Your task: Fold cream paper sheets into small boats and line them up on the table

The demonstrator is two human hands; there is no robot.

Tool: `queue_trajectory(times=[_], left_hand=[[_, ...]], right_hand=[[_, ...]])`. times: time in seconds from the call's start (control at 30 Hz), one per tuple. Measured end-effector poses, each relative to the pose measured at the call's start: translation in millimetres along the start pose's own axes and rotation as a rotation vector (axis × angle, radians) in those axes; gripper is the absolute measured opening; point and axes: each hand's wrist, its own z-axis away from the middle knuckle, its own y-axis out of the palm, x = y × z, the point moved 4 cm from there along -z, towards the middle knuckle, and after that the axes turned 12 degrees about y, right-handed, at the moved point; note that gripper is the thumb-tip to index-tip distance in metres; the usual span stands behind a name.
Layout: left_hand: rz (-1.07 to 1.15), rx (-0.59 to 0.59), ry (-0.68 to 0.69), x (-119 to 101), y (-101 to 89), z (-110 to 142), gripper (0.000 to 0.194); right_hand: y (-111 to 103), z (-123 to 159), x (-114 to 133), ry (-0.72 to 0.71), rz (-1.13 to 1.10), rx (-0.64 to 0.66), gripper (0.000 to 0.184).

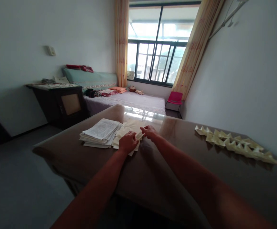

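My left hand (pixel 128 142) lies knuckles-up on a pile of cream paper sheets (pixel 126 128) on the glossy brown table (pixel 176 165), its fingers curled down onto the top sheet. My right hand (pixel 148 131) sits just right of it, fingers pinched on the same sheet's edge. A stack of printed white pages (pixel 101 132) rests directly left of the cream pile.
A row of several folded cream paper shapes (pixel 236 144) lines the table's right side by the wall. Beyond the table stand a bed (pixel 133 100), a dark cabinet (pixel 59 101), a pink chair (pixel 175 98) and a curtained window (pixel 157 47).
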Motion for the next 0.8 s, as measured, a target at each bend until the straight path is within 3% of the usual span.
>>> queue_trajectory(times=[0.1, 0.2, 0.33, 0.5, 0.67, 0.73, 0.8], left_hand=[[-0.011, -0.063, 0.025, -4, -2.2, -1, 0.012], [-0.011, -0.152, 0.052, -7, -9.4, -2, 0.017], [-0.018, -0.247, 0.041, 0, -18.0, -3, 0.025], [0.008, -0.266, 0.090, 5, -18.1, -3, 0.026], [0.035, -0.230, 0.176, -6, -16.9, -10, 0.028], [0.016, -0.108, 0.249, -23, -12.0, -15, 0.026], [0.014, 0.094, 0.394, -52, -1.6, -19, 0.025]], right_hand=[[7, -5, -4, -0.029, -0.054, -0.025, 0.035], [-8, -9, -4, -0.080, -0.139, -0.109, 0.031], [-60, -6, -21, -0.104, -0.243, -0.174, 0.035], [-129, 31, -87, -0.040, -0.266, -0.074, 0.036], [-174, 70, -149, 0.042, -0.336, -0.101, 0.031], [-185, 78, -164, 0.071, -0.376, -0.101, 0.026], [-193, 83, -172, 0.095, -0.414, -0.083, 0.023]])
